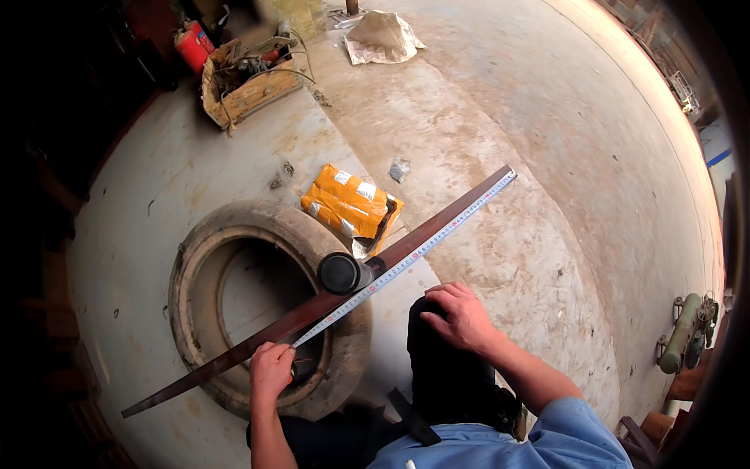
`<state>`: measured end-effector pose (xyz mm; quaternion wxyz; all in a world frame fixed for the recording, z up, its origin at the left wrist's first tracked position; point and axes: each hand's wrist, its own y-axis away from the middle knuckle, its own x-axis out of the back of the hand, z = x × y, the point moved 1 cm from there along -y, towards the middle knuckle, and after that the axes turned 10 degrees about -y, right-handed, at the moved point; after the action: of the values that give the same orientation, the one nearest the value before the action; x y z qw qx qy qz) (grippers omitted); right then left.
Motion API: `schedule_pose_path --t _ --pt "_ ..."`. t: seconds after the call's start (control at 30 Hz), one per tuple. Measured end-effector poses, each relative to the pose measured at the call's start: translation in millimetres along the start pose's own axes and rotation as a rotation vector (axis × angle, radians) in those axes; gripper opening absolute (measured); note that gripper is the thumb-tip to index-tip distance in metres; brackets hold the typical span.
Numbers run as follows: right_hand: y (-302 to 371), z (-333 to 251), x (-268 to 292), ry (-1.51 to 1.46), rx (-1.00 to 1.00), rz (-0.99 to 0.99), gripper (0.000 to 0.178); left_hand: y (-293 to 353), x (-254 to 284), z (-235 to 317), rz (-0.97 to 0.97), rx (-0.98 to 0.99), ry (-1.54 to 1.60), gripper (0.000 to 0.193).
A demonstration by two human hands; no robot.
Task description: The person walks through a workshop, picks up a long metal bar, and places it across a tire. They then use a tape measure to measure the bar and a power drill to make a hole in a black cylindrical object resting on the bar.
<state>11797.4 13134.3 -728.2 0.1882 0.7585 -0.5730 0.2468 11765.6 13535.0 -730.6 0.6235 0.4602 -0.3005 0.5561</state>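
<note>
My left hand (271, 371) is closed around a tape measure, and only a bit of its dark and orange case (293, 374) shows past the fingers. The white tape blade (414, 255) runs out straight along a long brown bar (234, 356), up to its far right tip. This bar tapers at the left and carries a black round hub (341, 273) near its middle. It lies slanted across a worn tire (187, 313) flat on the floor. My right hand (461, 316) rests on my bent knee, thumb apart from the fingers, holding nothing.
Behind the tire lies a torn orange package (348, 203) with silver patches, near a small grey scrap (399, 170). Farther off are a wooden crate (254, 95) of tools and cables, a red canister (193, 48) and a powder heap (383, 37). A green cylinder (679, 336) stands far right.
</note>
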Motion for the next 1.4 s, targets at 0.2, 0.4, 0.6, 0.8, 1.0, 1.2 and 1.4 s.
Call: schedule_pose_path --t 0.2,0.4,0.6,0.8,1.0,1.2,1.4 --pt "0.6 0.2 1.4 -0.018 0.020 0.004 0.031 0.4 -1.0 -1.0 0.006 0.003 0.030 0.015" --pt "1.8 -0.5 2.1 -0.012 0.017 0.007 0.029 0.5 0.5 -0.7 0.004 -0.007 0.025 0.016" --pt "2.1 0.3 1.1 -0.011 0.011 0.001 0.027 0.2 1.7 -0.2 -0.002 -0.013 0.024 0.017" --pt "2.4 -0.2 0.2 -0.004 0.007 0.003 0.026 1.0 3.4 1.5 -0.013 0.012 0.034 0.018" --pt "1.9 -1.9 1.2 -0.004 0.017 0.007 0.026 0.7 2.8 1.3 -0.009 0.001 0.032 0.018" --pt "2.4 0.2 1.2 -0.025 0.009 0.017 0.027 0.9 2.7 1.2 -0.002 -0.015 0.022 0.016" --pt "1.0 -0.2 1.5 -0.038 0.007 0.034 0.028 3.6 1.2 -0.6 0.014 -0.032 0.032 0.015"
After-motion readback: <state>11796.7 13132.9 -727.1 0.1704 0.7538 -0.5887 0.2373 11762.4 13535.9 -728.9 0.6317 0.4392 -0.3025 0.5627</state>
